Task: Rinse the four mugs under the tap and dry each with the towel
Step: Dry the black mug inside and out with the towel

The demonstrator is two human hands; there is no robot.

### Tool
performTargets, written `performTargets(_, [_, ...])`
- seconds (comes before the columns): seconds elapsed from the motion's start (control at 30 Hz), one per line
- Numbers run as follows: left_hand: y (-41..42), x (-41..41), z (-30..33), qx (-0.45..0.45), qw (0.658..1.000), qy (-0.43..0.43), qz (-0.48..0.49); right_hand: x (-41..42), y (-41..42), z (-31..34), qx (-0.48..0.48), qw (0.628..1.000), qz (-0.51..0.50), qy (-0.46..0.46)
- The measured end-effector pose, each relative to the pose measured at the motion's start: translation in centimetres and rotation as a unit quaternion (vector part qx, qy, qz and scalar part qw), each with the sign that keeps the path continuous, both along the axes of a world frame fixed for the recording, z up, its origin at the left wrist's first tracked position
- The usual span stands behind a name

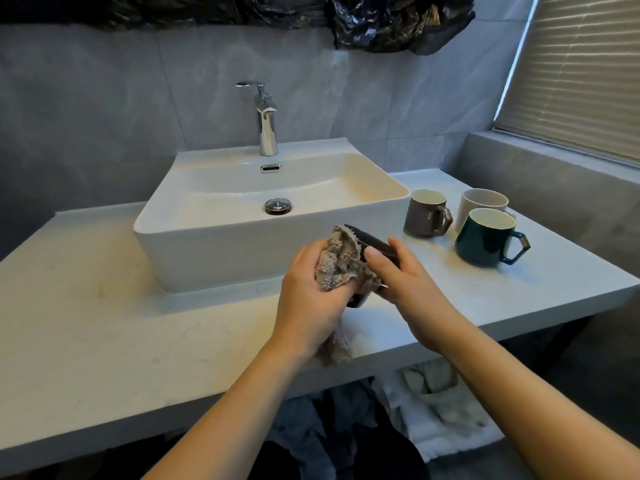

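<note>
The person held a dark mug (372, 245) in front of the sink (242, 216), above the counter (104, 334). The right hand (405, 271) curled round its side; the left hand (311, 292) gripped the towel (337, 263), bunched into the mouth. Three other mugs stood to the right: grey (424, 213), white (479, 204), green (485, 237). The tap (266, 123) ran dry. I judged that a wet mug might slip from the right hand as the towel twisted and chip on the stone. The dangling towel end could also snag.
</note>
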State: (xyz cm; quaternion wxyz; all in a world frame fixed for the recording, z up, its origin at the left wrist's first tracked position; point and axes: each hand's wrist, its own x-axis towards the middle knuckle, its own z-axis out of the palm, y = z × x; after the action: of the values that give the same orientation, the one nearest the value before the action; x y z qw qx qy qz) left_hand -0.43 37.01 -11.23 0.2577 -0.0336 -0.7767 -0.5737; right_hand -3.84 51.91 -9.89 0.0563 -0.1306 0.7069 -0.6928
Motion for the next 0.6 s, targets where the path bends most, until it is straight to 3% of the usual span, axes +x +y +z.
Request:
performTargets(0.1, [0.4,-0.3,0.0,-0.018,0.999,0.029,0.007,-0.1,0.3,-0.1,-0.015,0.999,-0.029,-0.005])
performTargets(0.23, [0.7,-0.8,0.0,0.137,0.990,-0.024,0.008,-0.3,0.4,-0.5,0.037,0.997,-0.052,0.031])
performTargets(0.4, [0.4,-1.5,0.8,0.191,0.978,-0.074,0.026,-0.2,1.1,-1.1,0.025,0.997,-0.055,0.046])
performTargets(0.47, [0.6,-1.8,1.5,0.152,0.983,-0.096,0.030,0.1,1.1,-1.5,0.034,0.996,-0.058,0.055])
performTargets(0.6, [2.0,-1.9,2.7,-0.086,0.994,-0.028,0.057,0.5,0.8,-1.9,0.004,0.996,-0.059,0.065])
